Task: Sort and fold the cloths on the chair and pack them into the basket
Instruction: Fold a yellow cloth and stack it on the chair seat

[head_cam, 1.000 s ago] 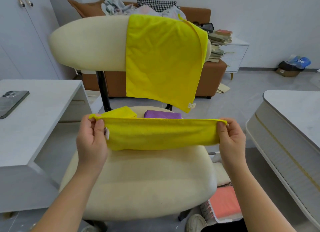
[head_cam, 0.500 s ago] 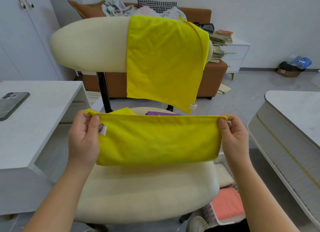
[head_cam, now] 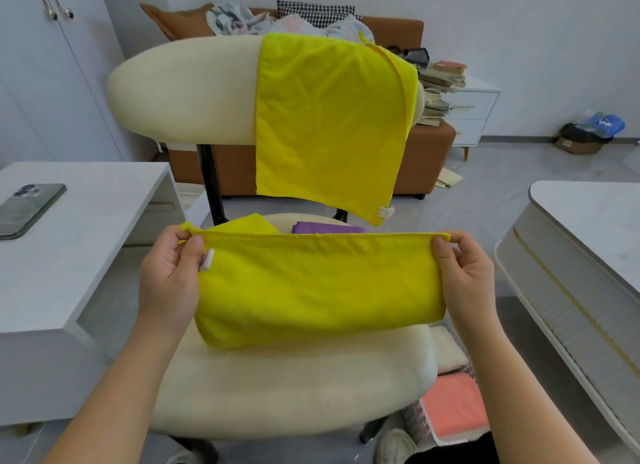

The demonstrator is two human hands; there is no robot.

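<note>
A person's left hand (head_cam: 169,276) and right hand (head_cam: 464,273) each pinch a top corner of a folded yellow cloth (head_cam: 318,283), stretched taut just above the chair (head_cam: 294,387) seat. A white label (head_cam: 206,259) by the left thumb is too small to read. A second yellow cloth (head_cam: 329,124) drapes over the chair's backrest. The basket (head_cam: 414,418) sits on the floor beside the chair.

I see bare forearms running to the left grip (head_cam: 169,280) and right grip (head_cam: 464,276), thumbnails short and plain. Below the right grip show a pale sneaker (head_cam: 394,446) and black clothing (head_cam: 450,454).
</note>
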